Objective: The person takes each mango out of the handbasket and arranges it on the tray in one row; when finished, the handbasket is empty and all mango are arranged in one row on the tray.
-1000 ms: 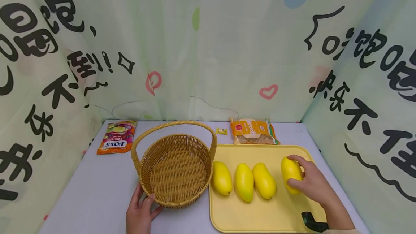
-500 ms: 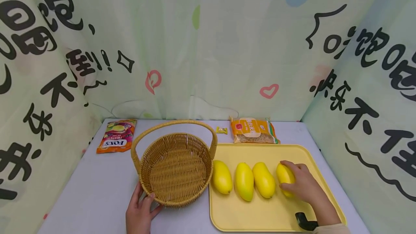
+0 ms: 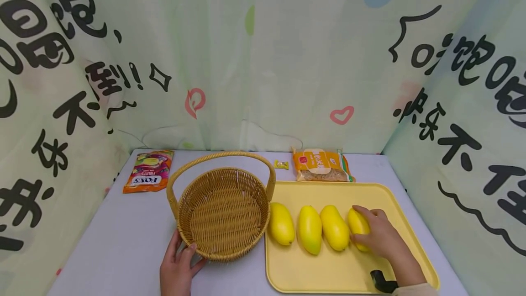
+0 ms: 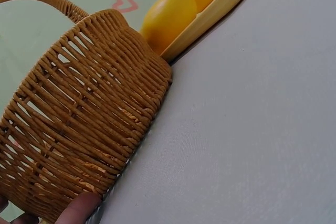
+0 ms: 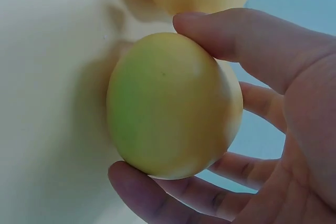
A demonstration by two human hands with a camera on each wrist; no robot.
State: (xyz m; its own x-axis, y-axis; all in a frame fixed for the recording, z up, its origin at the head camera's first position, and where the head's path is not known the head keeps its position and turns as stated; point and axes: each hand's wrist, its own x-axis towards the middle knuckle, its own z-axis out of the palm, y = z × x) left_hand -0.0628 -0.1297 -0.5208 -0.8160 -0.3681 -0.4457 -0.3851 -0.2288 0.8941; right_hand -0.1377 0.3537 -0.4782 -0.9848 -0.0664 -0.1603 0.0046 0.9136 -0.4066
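Observation:
On the yellow tray (image 3: 320, 277), my right hand (image 3: 382, 236) grips a yellow mango (image 3: 357, 228). In the right wrist view its thumb (image 5: 231, 32) lies on one side of the mango and its fingers curve round the other; a green patch shows on the skin. Three more mangoes lie in a row to the left: one by the basket (image 3: 281, 224), a middle mango (image 3: 309, 229) and the nearest mango (image 3: 334, 227). My left hand (image 3: 176, 266) holds the outside of a round wicker basket (image 3: 226, 214) at its near left, thumb low on the wall. Nothing lies in the basket.
Behind the tray lies an orange food packet (image 3: 322, 165) with a small yellow wrapped piece (image 3: 281, 164) beside it. A Fox's fruits candy bag (image 3: 149, 171) lies at the back left. The basket's arched handle (image 3: 223, 154) stands up. Printed curtains enclose the table (image 3: 115, 241).
My right hand has carried the mango leftward across the tray and lowered it beside the other three. The left hand and the basket have stayed in place.

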